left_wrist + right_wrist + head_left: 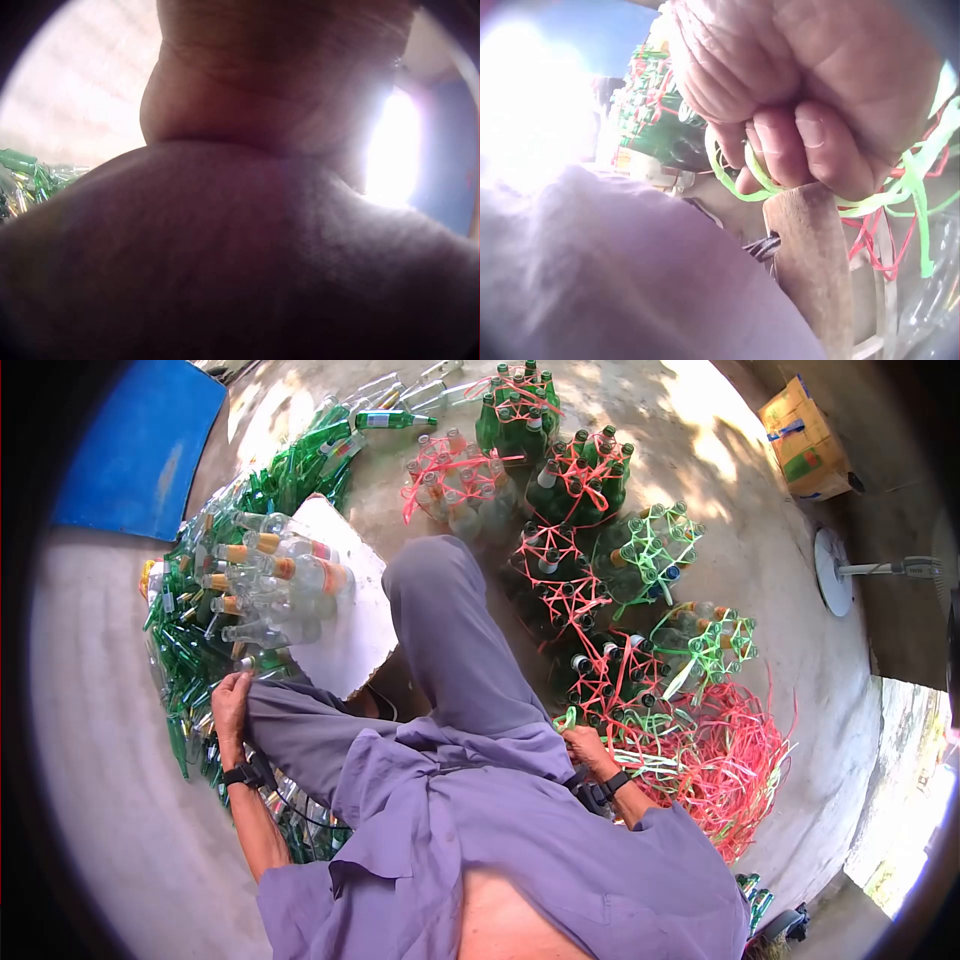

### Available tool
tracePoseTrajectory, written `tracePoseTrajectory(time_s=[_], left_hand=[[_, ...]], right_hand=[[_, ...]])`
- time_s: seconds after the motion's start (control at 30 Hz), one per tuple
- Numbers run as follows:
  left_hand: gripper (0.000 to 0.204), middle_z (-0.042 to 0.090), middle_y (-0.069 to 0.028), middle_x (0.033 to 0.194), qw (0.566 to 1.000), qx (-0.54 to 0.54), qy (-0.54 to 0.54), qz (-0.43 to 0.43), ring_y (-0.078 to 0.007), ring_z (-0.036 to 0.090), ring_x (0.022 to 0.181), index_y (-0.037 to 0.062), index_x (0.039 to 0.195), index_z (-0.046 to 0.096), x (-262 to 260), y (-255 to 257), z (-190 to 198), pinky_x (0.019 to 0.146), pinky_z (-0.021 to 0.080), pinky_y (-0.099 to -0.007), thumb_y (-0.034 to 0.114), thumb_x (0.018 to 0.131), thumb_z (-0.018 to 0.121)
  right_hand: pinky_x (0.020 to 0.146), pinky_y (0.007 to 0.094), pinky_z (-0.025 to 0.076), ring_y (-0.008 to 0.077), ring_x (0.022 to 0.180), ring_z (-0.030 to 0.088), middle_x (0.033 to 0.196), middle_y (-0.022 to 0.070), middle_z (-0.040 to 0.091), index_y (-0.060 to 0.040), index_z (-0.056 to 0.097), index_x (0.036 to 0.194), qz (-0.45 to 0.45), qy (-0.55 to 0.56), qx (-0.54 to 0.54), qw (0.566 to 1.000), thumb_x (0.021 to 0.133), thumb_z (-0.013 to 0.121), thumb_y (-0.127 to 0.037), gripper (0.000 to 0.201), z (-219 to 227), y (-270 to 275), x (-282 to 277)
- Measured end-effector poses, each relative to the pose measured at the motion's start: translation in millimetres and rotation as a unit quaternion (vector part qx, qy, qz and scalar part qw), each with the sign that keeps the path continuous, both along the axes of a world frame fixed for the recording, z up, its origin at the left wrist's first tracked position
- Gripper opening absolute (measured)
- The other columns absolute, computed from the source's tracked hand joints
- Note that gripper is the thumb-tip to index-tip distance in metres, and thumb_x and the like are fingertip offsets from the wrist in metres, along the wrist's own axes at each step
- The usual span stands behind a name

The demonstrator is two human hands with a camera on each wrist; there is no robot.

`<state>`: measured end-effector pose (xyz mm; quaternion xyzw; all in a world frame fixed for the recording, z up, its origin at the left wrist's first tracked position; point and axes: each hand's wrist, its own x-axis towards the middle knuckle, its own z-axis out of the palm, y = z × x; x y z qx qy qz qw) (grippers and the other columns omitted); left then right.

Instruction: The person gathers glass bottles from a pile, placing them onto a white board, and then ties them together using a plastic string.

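My left hand rests at the bent left knee, its heel against the trouser cloth in the left wrist view. Just ahead of its fingertips, a bottle neck sticks out from a group of clear bottles with orange neck labels. My right hand is beside the right hip. In the right wrist view its fingers curl over a light green plastic strap, which forms a loop at one side. Directly below the fingertips is the end of a wooden piece with a cord-filled hole.
The clear bottles stand on a white board. A heap of green bottles lies to the left. Strapped bottle bundles stand ahead and right, near a tangle of red straps. Further right are a cardboard box and a fan.
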<state>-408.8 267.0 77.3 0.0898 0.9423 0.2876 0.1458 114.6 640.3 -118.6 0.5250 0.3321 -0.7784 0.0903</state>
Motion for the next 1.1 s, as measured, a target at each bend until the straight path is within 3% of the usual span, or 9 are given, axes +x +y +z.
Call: tracePoseTrajectory(time_s=[0.07,0.2,0.37,0.4,0.5,0.6,0.7,0.83,1.1], left_hand=[[0.028,0.071,-0.0043,0.092,1.000,0.004,0.000,-0.003,-0.0109,0.061,0.083,-0.0043,0.104,0.069,-1,-1,-2,0.079,0.047,-0.0254,0.021,0.094,0.061],[0.029,0.070,-0.0042,0.092,1.000,0.007,-0.004,-0.002,-0.0115,0.061,0.083,-0.0045,0.106,0.069,-2,-4,-2,0.079,0.047,-0.0256,0.021,0.094,0.062],[0.029,0.070,-0.0039,0.092,1.000,0.025,-0.006,0.002,-0.0112,0.061,0.083,-0.0045,0.106,0.068,-12,-20,-13,0.079,0.047,-0.0252,0.021,0.094,0.063],[0.028,0.069,-0.0038,0.092,1.000,0.030,-0.008,-0.001,-0.0112,0.061,0.083,-0.0046,0.106,0.068,-15,-23,-15,0.079,0.047,-0.0251,0.021,0.094,0.063],[0.028,0.069,-0.0038,0.092,0.999,0.047,0.002,-0.005,-0.0115,0.061,0.083,-0.0046,0.104,0.068,-2,-12,-4,0.080,0.047,-0.0257,0.021,0.094,0.063],[0.029,0.069,-0.0043,0.091,0.999,0.049,0.021,-0.009,-0.0123,0.061,0.083,-0.0045,0.103,0.068,0,-19,-7,0.080,0.048,-0.0263,0.022,0.094,0.063],[0.029,0.069,-0.0053,0.091,0.999,0.040,0.020,-0.001,-0.0128,0.061,0.083,-0.0043,0.103,0.068,3,-23,-5,0.080,0.048,-0.0265,0.023,0.094,0.063],[0.030,0.071,-0.0068,0.093,0.999,0.043,0.022,-0.005,-0.0134,0.063,0.086,-0.0043,0.105,0.068,8,-20,3,0.082,0.048,-0.0264,0.023,0.093,0.063],[0.030,0.071,-0.0072,0.095,0.998,0.056,0.027,0.003,-0.0138,0.063,0.087,-0.0037,0.107,0.068,8,-28,-2,0.083,0.048,-0.0268,0.023,0.093,0.063]], right_hand=[[0.046,0.0313,0.036,0.0147,0.047,0.048,0.062,0.0031,0.055,-0.0024,0.061,0.077,0.224,0.173,0.345,0.895,0.094,0.056,-0.021,0.025,-52,-8,14],[0.059,0.0465,0.043,0.0381,0.064,0.060,0.072,0.0226,0.059,0.0023,0.060,0.081,0.378,0.223,0.535,0.722,0.089,0.051,-0.014,0.020,-33,3,-24],[0.055,0.0386,0.047,0.0289,0.061,0.062,0.070,0.0172,0.059,-0.0006,0.063,0.083,0.314,0.107,0.436,0.837,0.087,0.054,-0.015,0.018,-14,12,-90],[0.055,0.0379,0.048,0.0276,0.059,0.062,0.067,0.0161,0.058,-0.0004,0.061,0.079,0.371,0.152,0.554,0.729,0.086,0.055,-0.012,0.014,-13,19,-101],[0.046,0.0354,0.044,0.0225,0.049,0.057,0.061,0.0125,0.055,-0.0013,0.060,0.076,0.352,0.197,0.622,0.671,0.082,0.059,-0.007,0.009,4,33,-136],[0.039,0.0275,0.037,0.0102,0.043,0.050,0.059,0.0013,0.053,-0.0023,0.061,0.078,0.178,0.113,0.259,0.943,0.087,0.058,-0.008,0.011,26,44,-171],[0.046,0.0321,0.047,0.0169,0.049,0.060,0.065,0.0105,0.064,0.0006,0.069,0.089,0.340,0.161,0.392,0.839,0.089,0.048,-0.007,0.022,49,71,-198],[0.044,0.0215,0.033,0.0043,0.047,0.043,0.060,-0.0045,0.050,-0.0016,0.067,0.085,0.166,0.155,0.202,0.953,0.095,0.053,-0.024,0.028,72,95,-242],[0.041,0.0272,0.040,0.0132,0.045,0.053,0.056,0.0029,0.053,0.0025,0.064,0.085,0.248,0.109,0.270,0.924,0.099,0.050,-0.028,0.036,72,121,-293]])
